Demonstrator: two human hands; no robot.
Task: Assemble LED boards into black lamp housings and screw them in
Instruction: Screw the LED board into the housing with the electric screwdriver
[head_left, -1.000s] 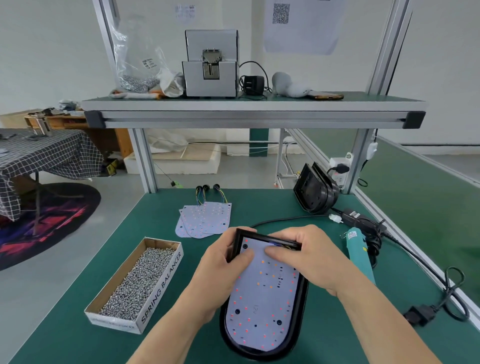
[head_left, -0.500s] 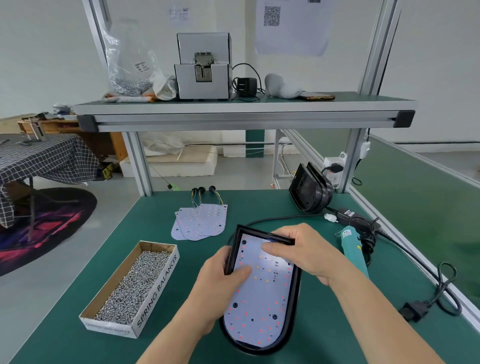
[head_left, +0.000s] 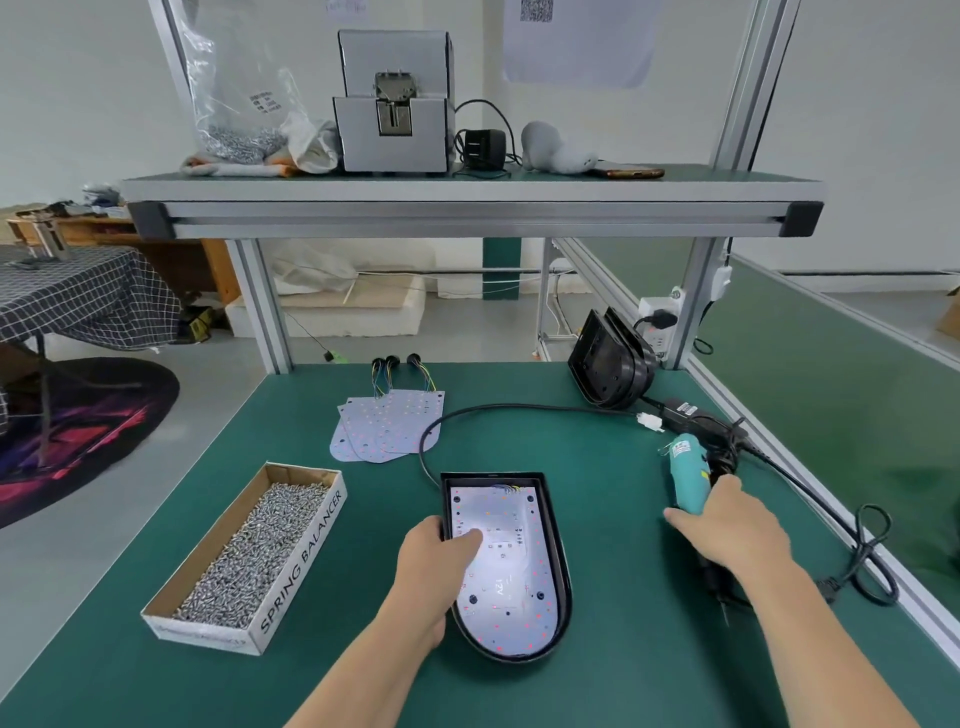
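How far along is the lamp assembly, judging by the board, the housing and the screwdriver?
Done: one LED board lies seated inside the black housing. In hand: the left hand presses the board down while the right hand grips the teal screwdriver. Left: fetching screws from the screw box and driving them; spare boards and other housings wait at the back.
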